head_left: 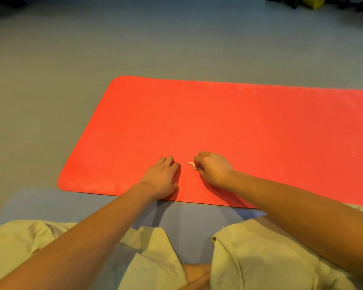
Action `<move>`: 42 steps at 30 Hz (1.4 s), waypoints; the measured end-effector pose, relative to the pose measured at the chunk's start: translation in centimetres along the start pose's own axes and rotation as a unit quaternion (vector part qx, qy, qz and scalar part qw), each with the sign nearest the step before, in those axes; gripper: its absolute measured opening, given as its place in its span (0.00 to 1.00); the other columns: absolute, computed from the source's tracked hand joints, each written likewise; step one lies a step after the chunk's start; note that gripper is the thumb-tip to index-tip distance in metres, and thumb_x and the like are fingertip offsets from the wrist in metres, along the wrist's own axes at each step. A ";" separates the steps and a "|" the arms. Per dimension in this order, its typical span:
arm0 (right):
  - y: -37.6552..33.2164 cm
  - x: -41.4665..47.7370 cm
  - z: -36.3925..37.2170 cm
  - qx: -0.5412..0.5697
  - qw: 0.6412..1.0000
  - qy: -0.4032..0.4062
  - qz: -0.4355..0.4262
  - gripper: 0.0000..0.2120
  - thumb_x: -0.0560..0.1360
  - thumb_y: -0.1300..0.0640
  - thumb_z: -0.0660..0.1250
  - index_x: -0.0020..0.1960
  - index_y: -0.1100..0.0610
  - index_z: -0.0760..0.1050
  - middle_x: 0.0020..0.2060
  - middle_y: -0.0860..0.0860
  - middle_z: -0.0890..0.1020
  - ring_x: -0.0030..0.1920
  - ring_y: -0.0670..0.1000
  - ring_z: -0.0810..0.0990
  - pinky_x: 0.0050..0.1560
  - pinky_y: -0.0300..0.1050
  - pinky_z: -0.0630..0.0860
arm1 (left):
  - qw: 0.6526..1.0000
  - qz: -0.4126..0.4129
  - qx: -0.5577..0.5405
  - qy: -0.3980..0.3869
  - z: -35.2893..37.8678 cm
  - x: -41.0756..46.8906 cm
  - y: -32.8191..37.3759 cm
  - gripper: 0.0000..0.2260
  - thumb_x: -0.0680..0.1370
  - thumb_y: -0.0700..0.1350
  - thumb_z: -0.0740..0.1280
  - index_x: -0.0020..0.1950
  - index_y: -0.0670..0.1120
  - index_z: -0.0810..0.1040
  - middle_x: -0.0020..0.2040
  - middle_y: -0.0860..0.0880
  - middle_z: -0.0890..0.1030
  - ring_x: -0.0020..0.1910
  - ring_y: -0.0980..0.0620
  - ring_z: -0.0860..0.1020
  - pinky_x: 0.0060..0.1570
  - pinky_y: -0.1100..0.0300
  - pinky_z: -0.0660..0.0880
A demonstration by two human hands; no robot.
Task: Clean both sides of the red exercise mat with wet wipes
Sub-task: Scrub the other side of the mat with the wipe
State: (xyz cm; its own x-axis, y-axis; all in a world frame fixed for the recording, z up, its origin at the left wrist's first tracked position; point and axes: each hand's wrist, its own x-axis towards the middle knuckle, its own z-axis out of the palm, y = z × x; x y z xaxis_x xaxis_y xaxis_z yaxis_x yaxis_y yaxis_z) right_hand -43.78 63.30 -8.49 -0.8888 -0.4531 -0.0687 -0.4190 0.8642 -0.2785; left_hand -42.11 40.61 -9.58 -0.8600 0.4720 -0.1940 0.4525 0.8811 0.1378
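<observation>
The red exercise mat (228,122) lies flat on the grey floor and runs out of view to the right. My left hand (162,177) rests palm down on the mat near its front edge, fingers bent slightly against the surface. Just to its right, my right hand (213,170) is curled round a small white wet wipe (192,165), of which only a crumpled tip shows past the fingers. The wipe touches the mat.
I kneel on a blue-grey pad (189,222) at the mat's front edge, my knees in pale yellow trousers (260,258). Grey floor (71,59) surrounds the mat. Dark gear and a yellow object (310,2) lie at the far top right.
</observation>
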 end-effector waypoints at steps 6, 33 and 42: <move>-2.1 -4.0 0.7 0.001 0.990 -0.096 -0.104 0.05 0.71 0.60 0.65 0.45 0.51 0.77 0.44 0.49 0.80 0.44 0.55 0.78 0.36 0.46 0.67 | 0.999 0.004 -0.022 -0.037 -0.3 -1.1 0.3 0.38 0.67 0.67 0.69 0.72 0.50 0.71 0.66 0.49 0.69 0.66 0.46 0.68 0.63 0.48 0.74; -5.0 -8.1 -3.0 -0.116 0.985 -0.099 0.080 0.17 0.71 0.64 0.68 0.59 0.57 0.69 0.51 0.58 0.74 0.48 0.62 0.79 0.37 0.51 0.67 | 0.963 0.173 0.193 0.070 -8.8 -3.9 2.7 0.07 0.74 0.39 0.72 0.50 0.48 0.79 0.50 0.47 0.76 0.49 0.44 0.77 0.35 0.49 0.76; -6.9 -6.2 -4.9 -0.136 0.984 0.026 0.111 0.25 0.67 0.67 0.70 0.60 0.55 0.67 0.54 0.55 0.72 0.49 0.60 0.76 0.36 0.51 0.66 | 0.961 0.111 0.240 0.082 -14.3 -3.0 1.8 0.13 0.77 0.35 0.65 0.58 0.48 0.78 0.58 0.49 0.74 0.60 0.44 0.73 0.43 0.47 0.74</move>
State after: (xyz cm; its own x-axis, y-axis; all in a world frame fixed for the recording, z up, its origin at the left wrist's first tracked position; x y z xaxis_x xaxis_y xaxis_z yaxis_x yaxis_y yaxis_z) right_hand -36.30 61.27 -1.43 -0.9696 -0.2399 -0.0479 -0.2404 0.9707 0.0045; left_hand -42.09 40.38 5.18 -0.7381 0.6728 -0.0509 0.6516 0.6911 -0.3129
